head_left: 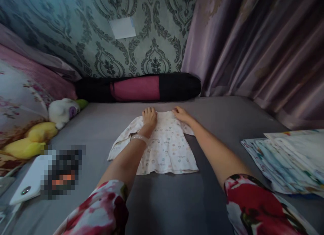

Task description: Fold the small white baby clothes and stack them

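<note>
Red-and-white floral sleeves (255, 204) are seen nearest the camera, one on each forearm, with a pale band (140, 138) worn at the left wrist. Both arms are extended over a grey bed sheet (222, 113) toward a small white baby shirt (165, 147) printed with tiny coloured motifs. The shirt is laid flat near the middle of the sheet, hem toward the camera, neckline toward the far wall.

Left hand (149, 117): laid palm-down on the shirt's neckline at its left shoulder, fingers extended and close together, pressing rather than pinching. Right hand (181, 114): set on the neckline at the right shoulder, fingers flat on the cloth; whether an edge is pinched beneath them cannot be told.

Left of the shirt, one sleeve is spread outward on the sheet. Beyond the shirt, against the patterned wall, a black-and-pink bolster (138, 87) is laid across. Far left of the shirt, a white plush toy (62, 111) and a yellow plush toy (34, 138) are found beside a floral pillow (17, 100). Right of the shirt, well apart, a stack of folded printed cloths (286, 160) is kept.

Judgement on technique: the shoulders are best held level with even pressure from both palms, the fabric smoothed outward so that no crease is trapped, and the sleeves squared before any fold is made.

No brand, label or legible writing is observed; a blank pale rectangle (122, 27) is fixed on the wall.
</note>
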The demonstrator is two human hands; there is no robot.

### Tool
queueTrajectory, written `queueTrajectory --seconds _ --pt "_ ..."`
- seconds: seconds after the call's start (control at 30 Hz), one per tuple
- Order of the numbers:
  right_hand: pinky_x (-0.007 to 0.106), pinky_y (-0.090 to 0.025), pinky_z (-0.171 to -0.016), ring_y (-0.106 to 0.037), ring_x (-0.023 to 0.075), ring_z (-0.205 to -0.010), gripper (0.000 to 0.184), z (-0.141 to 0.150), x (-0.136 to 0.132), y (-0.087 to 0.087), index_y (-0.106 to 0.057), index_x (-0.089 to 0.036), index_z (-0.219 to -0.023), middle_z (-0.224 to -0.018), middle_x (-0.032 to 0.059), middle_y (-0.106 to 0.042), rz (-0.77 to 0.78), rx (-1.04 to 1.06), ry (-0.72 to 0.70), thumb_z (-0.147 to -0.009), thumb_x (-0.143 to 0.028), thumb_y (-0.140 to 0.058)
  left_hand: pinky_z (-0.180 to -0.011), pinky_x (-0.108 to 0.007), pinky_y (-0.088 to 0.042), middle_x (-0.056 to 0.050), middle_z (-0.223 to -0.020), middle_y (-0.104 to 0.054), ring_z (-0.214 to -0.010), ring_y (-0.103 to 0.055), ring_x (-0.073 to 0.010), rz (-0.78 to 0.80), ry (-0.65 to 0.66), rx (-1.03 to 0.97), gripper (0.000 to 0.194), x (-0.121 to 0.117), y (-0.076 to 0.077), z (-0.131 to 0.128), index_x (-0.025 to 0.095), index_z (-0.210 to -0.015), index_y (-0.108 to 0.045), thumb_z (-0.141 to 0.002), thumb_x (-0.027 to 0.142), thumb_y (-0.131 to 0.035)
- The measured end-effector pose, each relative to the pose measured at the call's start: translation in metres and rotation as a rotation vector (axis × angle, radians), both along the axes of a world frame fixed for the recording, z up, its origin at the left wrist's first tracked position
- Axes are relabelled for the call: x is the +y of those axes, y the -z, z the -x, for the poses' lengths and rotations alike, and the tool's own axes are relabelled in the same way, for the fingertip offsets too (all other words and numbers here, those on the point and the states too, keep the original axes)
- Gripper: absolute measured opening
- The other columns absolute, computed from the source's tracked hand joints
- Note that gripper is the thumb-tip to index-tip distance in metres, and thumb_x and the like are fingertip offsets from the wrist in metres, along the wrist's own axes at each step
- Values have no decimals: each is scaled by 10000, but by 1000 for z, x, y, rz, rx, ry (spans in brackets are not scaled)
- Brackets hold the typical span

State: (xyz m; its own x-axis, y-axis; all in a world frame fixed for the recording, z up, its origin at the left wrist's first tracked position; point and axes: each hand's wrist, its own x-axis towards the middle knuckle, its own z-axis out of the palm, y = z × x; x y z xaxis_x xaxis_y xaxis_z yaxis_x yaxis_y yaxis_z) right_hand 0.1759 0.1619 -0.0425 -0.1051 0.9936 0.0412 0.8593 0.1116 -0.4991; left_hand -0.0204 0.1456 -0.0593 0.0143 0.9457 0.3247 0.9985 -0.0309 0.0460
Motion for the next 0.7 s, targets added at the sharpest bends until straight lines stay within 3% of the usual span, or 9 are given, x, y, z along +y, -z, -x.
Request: queueTrajectory --seconds 0.13,0.23,0.33,0.43,0.5,0.7 --pt "257 -496 -829 -652 178 -958 296 -55 -18 -14 -616 -136 -1191 -1119 119 -691 45 96 118 -936 -235 -502 -929 -437 -364 -173 -1246 -554 -1120 -491 -320 16 141 -35 306 -16 -10 -15 136 -1205 -523 -951 273 -419" --pt "224 -505 -658 -655 150 -743 219 -99 -59 -24 -668 -125 -968 -912 96 -716 221 112 127 -936 -285 -523 -936 -434 -381 -144 -1227 -580 -1129 -502 -300 72 346 -101 289 -25 -13 -32 163 -1189 -550 -943 247 -425" --pt "217 -489 -561 -617 129 -627 323 -128 -109 -33 -661 -125 -903 -815 94 -697 424 141 123 -918 -433 -565 -953 -434 -407 -123 -1193 -619 -1129 -526 -286 101 526 -182 271 -26 -9 -53 168 -1145 -594 -924 221 -445" --pt "232 -466 -518 -602 140 -602 396 -140 -147 -34 -660 -137 -911 -794 85 -690 523 86 108 -842 -526 -639 -970 -416 -439 -123 -1151 -651 -1110 -561 -259 91 675 -280 266 -25 2 -74 157 -1102 -622 -914 186 -437" --pt "233 -450 -522 -616 157 -638 390 -142 -160 -28 -656 -143 -940 -809 78 -693 508 39 77 -790 -500 -696 -980 -387 -455 -123 -1108 -671 -1078 -591 -231 81 759 -346 272 -26 10 -84 152 -1074 -635 -919 166 -412" --pt "235 -454 -635 -651 200 -842 381 -140 -164 -11 -635 -154 -1020 -960 76 -702 370 -16 0 -693 -310 -753 -1038 -345 -445 -136 -1164 -672 -1121 -600 -208 16 757 -459 297 -30 28 -94 119 -1076 -648 -929 149 -392"
